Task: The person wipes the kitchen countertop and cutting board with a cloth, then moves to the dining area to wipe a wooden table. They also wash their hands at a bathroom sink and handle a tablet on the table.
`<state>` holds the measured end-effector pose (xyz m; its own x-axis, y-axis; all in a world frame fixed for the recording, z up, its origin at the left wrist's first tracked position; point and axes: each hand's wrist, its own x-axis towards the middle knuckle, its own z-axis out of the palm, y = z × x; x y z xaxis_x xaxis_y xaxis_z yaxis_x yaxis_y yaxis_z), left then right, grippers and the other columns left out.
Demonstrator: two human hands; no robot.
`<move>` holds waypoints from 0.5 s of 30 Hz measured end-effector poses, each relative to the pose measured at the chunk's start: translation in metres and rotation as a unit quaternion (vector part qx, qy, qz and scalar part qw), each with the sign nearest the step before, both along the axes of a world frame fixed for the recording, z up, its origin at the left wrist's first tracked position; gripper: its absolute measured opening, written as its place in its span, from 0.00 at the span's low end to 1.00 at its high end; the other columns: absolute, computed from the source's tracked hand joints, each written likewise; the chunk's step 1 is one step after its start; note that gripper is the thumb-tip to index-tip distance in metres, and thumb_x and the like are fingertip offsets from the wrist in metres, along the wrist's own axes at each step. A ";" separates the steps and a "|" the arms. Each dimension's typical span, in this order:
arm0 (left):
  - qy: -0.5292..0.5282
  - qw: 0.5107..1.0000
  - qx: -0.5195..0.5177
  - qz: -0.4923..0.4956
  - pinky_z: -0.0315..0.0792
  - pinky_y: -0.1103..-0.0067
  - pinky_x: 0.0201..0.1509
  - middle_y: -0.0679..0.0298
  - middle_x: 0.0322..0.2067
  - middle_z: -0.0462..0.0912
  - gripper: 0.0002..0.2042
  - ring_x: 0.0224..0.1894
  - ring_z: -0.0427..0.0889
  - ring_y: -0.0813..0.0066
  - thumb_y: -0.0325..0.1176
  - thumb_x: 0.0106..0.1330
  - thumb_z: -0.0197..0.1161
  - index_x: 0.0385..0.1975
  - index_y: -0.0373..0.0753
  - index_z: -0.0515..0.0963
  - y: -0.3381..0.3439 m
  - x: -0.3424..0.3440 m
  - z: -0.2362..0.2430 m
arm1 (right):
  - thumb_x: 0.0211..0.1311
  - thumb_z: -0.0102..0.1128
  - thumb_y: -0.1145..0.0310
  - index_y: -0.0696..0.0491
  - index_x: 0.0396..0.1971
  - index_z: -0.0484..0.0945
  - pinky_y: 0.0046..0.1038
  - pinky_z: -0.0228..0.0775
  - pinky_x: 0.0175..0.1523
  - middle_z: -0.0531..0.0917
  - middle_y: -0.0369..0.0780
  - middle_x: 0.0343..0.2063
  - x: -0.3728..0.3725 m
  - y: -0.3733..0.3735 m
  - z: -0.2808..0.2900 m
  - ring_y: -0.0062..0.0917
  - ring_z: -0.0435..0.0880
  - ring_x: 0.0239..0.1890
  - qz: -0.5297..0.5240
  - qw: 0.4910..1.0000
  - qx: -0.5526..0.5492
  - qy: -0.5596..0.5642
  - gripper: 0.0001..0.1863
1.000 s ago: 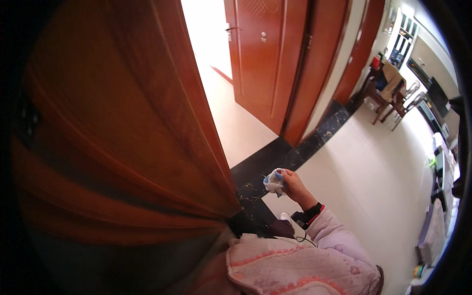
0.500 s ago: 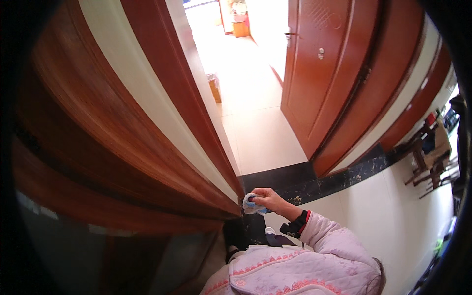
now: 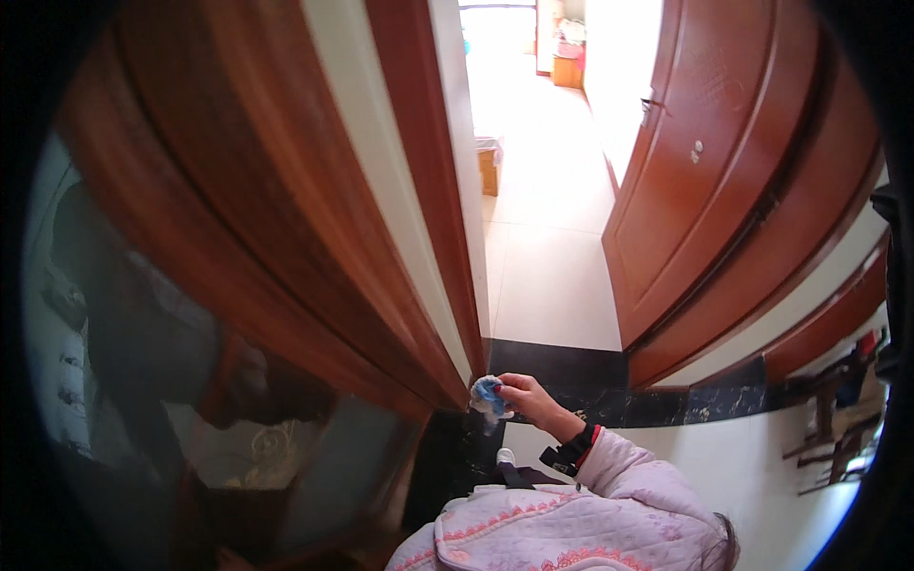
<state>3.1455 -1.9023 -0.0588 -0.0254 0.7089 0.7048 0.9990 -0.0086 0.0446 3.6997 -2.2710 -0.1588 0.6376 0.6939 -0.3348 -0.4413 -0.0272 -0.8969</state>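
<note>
My right hand (image 3: 530, 398) is closed in a pinch on a crumpled blue-and-white cloth (image 3: 488, 392), which bunches out past the fingertips. I hold it low in front of me, beside the foot of the brown wood door trim (image 3: 447, 381); whether the cloth touches the wood I cannot tell. A black band (image 3: 560, 462) circles my wrist below the pink quilted sleeve (image 3: 624, 462). My left hand does not show.
Ahead, a reddish-brown door (image 3: 700, 171) stands open onto a bright room with a pale tiled floor (image 3: 547, 276). A black stone threshold (image 3: 562, 364) crosses the doorway. Dark glossy panels (image 3: 124, 333) rise at left; wooden chairs (image 3: 847, 433) stand at far right.
The view has swung left, so the doorway sits further right. My right hand still holds the cloth near the trim, and the cloth's bunched shape has shifted slightly.
</note>
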 end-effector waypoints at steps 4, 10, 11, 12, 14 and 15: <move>-0.003 0.996 -0.062 0.058 0.46 0.72 0.13 0.68 0.09 0.56 0.23 0.10 0.45 0.73 0.49 0.75 0.48 0.17 0.45 0.75 0.002 -0.015 -0.022 | 0.64 0.57 0.66 0.54 0.45 0.77 0.24 0.73 0.43 0.80 0.34 0.36 -0.022 0.009 0.005 0.19 0.79 0.39 0.089 0.995 0.038 -0.006 0.12; -0.071 0.983 -0.166 0.030 0.73 0.64 0.32 0.48 0.33 0.84 0.17 0.30 0.81 0.51 0.43 0.73 0.53 0.37 0.36 0.84 -0.034 -0.031 -0.037 | 0.69 0.56 0.60 0.52 0.39 0.76 0.22 0.71 0.39 0.78 0.32 0.32 -0.070 0.040 0.020 0.17 0.76 0.35 0.208 0.977 -0.001 -0.055 0.11; -0.074 0.983 -0.165 0.035 0.72 0.64 0.32 0.47 0.32 0.83 0.17 0.30 0.80 0.50 0.43 0.73 0.53 0.37 0.35 0.83 -0.046 -0.027 -0.029 | 0.69 0.57 0.59 0.52 0.40 0.76 0.22 0.71 0.40 0.77 0.31 0.32 -0.075 0.043 0.023 0.16 0.75 0.36 0.235 0.970 0.017 -0.062 0.11; -0.139 0.984 -0.090 -0.069 0.70 0.62 0.31 0.47 0.29 0.82 0.18 0.28 0.78 0.48 0.42 0.74 0.52 0.32 0.33 0.81 -0.060 -0.016 -0.020 | 0.69 0.57 0.59 0.52 0.41 0.76 0.21 0.71 0.41 0.77 0.31 0.32 -0.078 0.047 0.029 0.15 0.75 0.36 0.259 0.963 0.014 -0.074 0.12; -0.115 0.990 -0.032 -0.079 0.65 0.60 0.29 0.45 0.24 0.77 0.21 0.25 0.74 0.45 0.44 0.74 0.51 0.25 0.32 0.76 -0.078 -0.003 -0.009 | 0.69 0.57 0.59 0.53 0.41 0.76 0.21 0.70 0.41 0.76 0.30 0.32 -0.087 0.058 0.036 0.14 0.74 0.35 0.303 0.950 0.029 -0.070 0.12; -0.129 0.987 -0.061 -0.069 0.65 0.59 0.29 0.44 0.25 0.77 0.21 0.26 0.73 0.44 0.46 0.73 0.52 0.26 0.33 0.77 -0.086 0.002 0.000 | 0.69 0.57 0.60 0.53 0.41 0.76 0.20 0.70 0.40 0.76 0.30 0.32 -0.090 0.064 0.039 0.14 0.73 0.35 0.320 0.944 0.031 -0.070 0.12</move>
<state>3.1472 -1.9883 -0.0586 -0.0905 0.7968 0.5974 0.9439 -0.1225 0.3065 3.6100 -2.2070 -0.1194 0.1160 0.9675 -0.2245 -0.2287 -0.1939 -0.9540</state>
